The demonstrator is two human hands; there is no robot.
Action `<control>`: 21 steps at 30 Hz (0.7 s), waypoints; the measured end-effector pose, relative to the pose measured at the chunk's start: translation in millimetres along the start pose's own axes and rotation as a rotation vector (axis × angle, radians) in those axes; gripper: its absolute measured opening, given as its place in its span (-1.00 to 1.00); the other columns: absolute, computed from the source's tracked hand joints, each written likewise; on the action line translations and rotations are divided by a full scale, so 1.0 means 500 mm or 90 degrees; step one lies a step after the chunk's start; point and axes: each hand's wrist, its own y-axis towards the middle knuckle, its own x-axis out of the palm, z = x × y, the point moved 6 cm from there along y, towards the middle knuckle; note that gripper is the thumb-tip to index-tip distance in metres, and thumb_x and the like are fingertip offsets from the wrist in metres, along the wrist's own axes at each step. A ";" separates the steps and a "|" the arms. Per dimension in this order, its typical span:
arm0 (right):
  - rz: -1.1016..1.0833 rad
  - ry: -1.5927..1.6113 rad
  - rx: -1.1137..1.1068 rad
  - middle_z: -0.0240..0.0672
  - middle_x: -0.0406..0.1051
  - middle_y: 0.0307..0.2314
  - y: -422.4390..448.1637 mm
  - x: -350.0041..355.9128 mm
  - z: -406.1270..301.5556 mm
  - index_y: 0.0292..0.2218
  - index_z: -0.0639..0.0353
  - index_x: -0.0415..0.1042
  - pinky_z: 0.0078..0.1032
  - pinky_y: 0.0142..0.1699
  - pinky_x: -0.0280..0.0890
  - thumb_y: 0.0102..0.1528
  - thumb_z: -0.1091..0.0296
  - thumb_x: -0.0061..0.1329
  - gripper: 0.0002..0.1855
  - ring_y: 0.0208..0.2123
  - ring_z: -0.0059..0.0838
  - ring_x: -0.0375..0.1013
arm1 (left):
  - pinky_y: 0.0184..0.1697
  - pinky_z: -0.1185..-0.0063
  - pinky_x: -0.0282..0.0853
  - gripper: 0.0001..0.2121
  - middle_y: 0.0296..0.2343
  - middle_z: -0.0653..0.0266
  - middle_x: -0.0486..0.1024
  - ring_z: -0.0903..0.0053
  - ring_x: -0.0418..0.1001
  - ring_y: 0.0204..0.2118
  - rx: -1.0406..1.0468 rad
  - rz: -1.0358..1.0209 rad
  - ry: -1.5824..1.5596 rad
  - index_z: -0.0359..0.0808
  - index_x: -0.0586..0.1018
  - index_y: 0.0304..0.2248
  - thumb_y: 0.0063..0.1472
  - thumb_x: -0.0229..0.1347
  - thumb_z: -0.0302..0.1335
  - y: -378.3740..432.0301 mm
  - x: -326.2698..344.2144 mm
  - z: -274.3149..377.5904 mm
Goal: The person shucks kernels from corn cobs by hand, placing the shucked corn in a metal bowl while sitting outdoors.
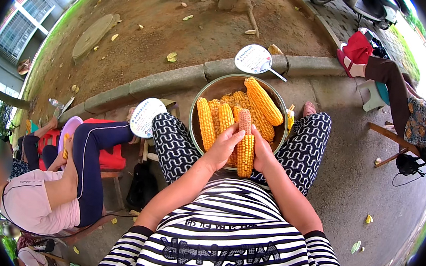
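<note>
Between my knees rests a round metal basin (196, 112) with a mesh-like inner wall. In it lie several yellow corn cobs, one of them (263, 101) leaning at the upper right, with loose kernels among them. Over the basin's near side, my left hand (221, 145) and my right hand (263, 148) close around a partly shelled corn cob (245, 156) from both sides. The cob's far end is bare and pinkish; its near part still carries yellow kernels. Its near end points towards my striped shirt.
A white hand fan (253, 58) lies on the stone curb (180, 77); another fan (147, 117) is beside my left knee. At left, a person (44, 198) holds a corn cob (66, 146) by a pink basin (70, 126). Another person's legs and a wooden stool (396, 139) are at right.
</note>
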 end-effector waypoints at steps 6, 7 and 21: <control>0.036 -0.099 -0.096 -0.22 0.32 -0.25 -0.030 0.023 -0.005 -0.07 0.32 0.22 -0.53 -0.18 0.24 0.11 -0.11 -0.32 -0.38 -0.26 -0.45 0.34 | -0.08 0.64 0.21 -0.71 -0.26 0.32 0.38 0.64 0.31 -0.18 0.023 0.039 -0.010 -0.36 0.33 -0.12 0.19 -0.06 -0.40 0.009 -0.012 -0.001; 0.005 -0.103 -0.149 -0.21 0.31 -0.22 -0.035 0.036 -0.009 -0.07 0.34 0.21 -0.54 -0.14 0.22 0.12 -0.10 -0.34 -0.38 -0.23 -0.45 0.32 | -0.11 0.65 0.23 -0.74 -0.30 0.33 0.39 0.65 0.32 -0.22 0.024 0.056 -0.024 -0.35 0.36 -0.17 0.18 -0.04 -0.39 0.012 -0.021 -0.007; -0.011 -0.109 -0.125 -0.24 0.27 -0.13 -0.034 0.027 -0.012 -0.04 0.34 0.22 -0.60 -0.04 0.13 0.11 0.04 -0.24 -0.45 -0.12 -0.45 0.26 | -0.05 0.64 0.13 -0.67 -0.27 0.28 0.34 0.60 0.25 -0.15 0.031 0.111 0.074 -0.35 0.34 -0.16 0.23 -0.17 -0.25 0.005 -0.012 0.004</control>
